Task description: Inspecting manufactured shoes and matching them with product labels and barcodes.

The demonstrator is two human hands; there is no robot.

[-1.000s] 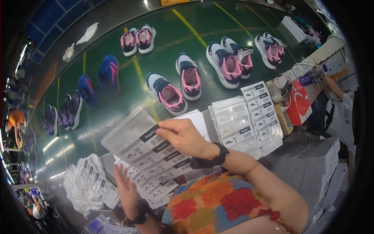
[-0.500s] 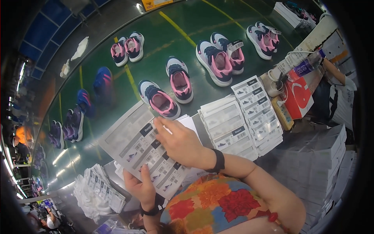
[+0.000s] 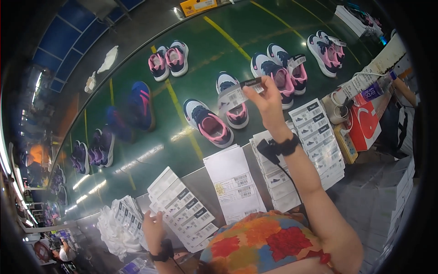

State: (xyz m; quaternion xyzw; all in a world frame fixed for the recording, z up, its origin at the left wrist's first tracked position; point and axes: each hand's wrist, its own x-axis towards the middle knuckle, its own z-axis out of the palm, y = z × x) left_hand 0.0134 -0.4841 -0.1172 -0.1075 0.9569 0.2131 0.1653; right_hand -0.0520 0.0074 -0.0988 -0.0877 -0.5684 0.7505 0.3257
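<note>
My right hand (image 3: 268, 107) is raised over the green work surface, thumb and fingers pinching a label tag (image 3: 232, 97) with a dark strip along its top. Beneath the tag sits a navy, white and pink sneaker (image 3: 237, 116), partly covered by it. Its mate, another sneaker (image 3: 209, 122), stands just to the left. Down at the near edge, my left hand (image 3: 154, 230) is beside a stack of label sheets (image 3: 185, 212), fingers apart at its left border. A dark band is on each wrist.
A stack of white printed papers (image 3: 232, 182) and more label sheets (image 3: 315, 137) lie along the near edge. Farther off stand a tagged sneaker pair (image 3: 278, 73), another pair (image 3: 169, 60) and blurred blue shoes (image 3: 142, 105). White crumpled material (image 3: 116, 233) lies at left, a red box (image 3: 365, 125) at right.
Both hands were on a label sheet; now my right hand has moved up and away with one tag to the sneaker. The sheets lie lower by my left hand. The view has shifted.
</note>
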